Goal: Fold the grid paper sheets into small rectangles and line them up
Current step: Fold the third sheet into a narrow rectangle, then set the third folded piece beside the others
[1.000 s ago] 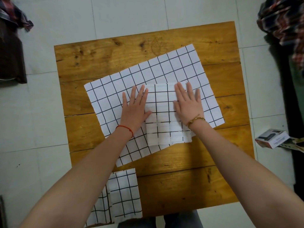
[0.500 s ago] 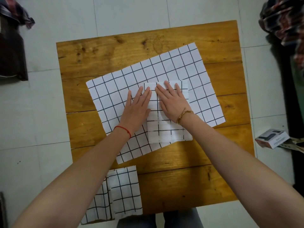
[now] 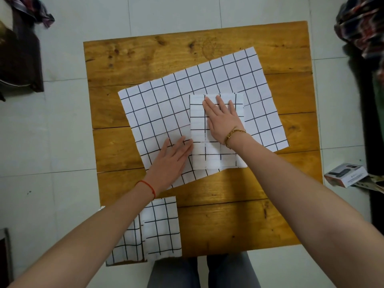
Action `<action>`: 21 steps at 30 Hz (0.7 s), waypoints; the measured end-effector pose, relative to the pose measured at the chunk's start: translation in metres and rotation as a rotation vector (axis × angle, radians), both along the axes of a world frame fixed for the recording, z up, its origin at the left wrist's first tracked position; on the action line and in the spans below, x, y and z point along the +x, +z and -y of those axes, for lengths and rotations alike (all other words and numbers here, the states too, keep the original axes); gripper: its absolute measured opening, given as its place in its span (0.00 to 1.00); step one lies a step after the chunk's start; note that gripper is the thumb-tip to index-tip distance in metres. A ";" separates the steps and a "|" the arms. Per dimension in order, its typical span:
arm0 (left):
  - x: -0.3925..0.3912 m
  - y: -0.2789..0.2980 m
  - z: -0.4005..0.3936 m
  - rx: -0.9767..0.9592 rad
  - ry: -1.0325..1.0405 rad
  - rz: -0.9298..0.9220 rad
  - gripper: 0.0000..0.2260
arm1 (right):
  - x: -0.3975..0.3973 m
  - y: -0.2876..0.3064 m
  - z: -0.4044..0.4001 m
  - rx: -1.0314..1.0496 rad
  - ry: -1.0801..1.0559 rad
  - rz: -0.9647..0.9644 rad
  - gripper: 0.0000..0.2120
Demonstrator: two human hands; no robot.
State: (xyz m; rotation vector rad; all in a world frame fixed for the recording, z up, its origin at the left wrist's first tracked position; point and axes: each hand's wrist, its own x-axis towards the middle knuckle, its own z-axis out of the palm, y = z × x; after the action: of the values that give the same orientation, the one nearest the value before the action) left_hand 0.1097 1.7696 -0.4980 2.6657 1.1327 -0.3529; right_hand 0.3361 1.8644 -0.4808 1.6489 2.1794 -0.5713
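Observation:
A large unfolded grid paper sheet [image 3: 166, 104] lies tilted across the middle of the wooden table [image 3: 207, 221]. On top of it rests a folded grid rectangle [image 3: 197, 125]. My right hand [image 3: 223, 119] lies flat on this rectangle, fingers together. My left hand [image 3: 172, 161] rests flat at the rectangle's lower left edge, fingertips touching it, palm on the large sheet. Two folded grid rectangles [image 3: 162, 227] lie side by side at the table's near left corner, partly under my left forearm.
A small boxed item [image 3: 346, 175] lies on the tiled floor to the right of the table. Dark clothing [image 3: 361, 28] hangs at the upper right, and a dark bag [image 3: 22, 55] sits at the upper left. My legs show below the table's near edge.
My left hand has slid down and left, off the top of the folded rectangle to its lower left edge. My right hand has moved left then stayed pressing on the rectangle.

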 end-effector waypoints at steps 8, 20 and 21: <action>-0.016 0.000 0.039 0.007 -0.196 -0.034 0.26 | -0.003 -0.001 0.000 0.011 0.019 0.039 0.28; 0.037 0.028 -0.008 -0.093 0.429 0.377 0.17 | 0.036 0.012 0.005 0.376 -0.741 -0.341 0.12; 0.043 0.030 -0.018 -0.146 0.619 0.441 0.16 | 0.041 0.013 0.006 0.333 -0.922 -0.345 0.10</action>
State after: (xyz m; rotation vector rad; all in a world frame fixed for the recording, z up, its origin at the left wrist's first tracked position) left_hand 0.1531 1.7875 -0.4680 1.9833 1.5994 0.2411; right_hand 0.3770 1.8581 -0.4679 2.9329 1.6506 -0.7878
